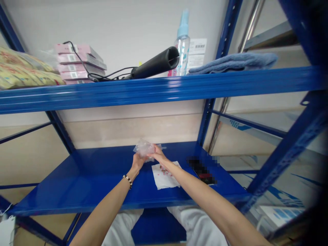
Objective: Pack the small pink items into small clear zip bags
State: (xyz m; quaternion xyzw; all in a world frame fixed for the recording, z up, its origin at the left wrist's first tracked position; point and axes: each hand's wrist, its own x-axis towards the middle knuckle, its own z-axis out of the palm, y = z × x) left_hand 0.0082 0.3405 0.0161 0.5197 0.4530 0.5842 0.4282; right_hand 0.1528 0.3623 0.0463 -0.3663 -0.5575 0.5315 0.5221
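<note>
Both hands hold a clear, crinkled plastic bag above the back part of the blue lower shelf. My left hand, with a beaded bracelet on the wrist, grips the bag's near left side. My right hand has its fingers closed on the bag's right side. What the bag contains, if anything, I cannot make out. Below my right forearm lies a white sheet of paper, partly covered by the arm. Small reddish pieces are scattered on the paper.
A dark, blurred-out flat object lies right of the paper. The upper blue shelf edge crosses above my hands. On it are stacked pink boxes, a black cylindrical device with a cable, a spray bottle and a folded blue towel.
</note>
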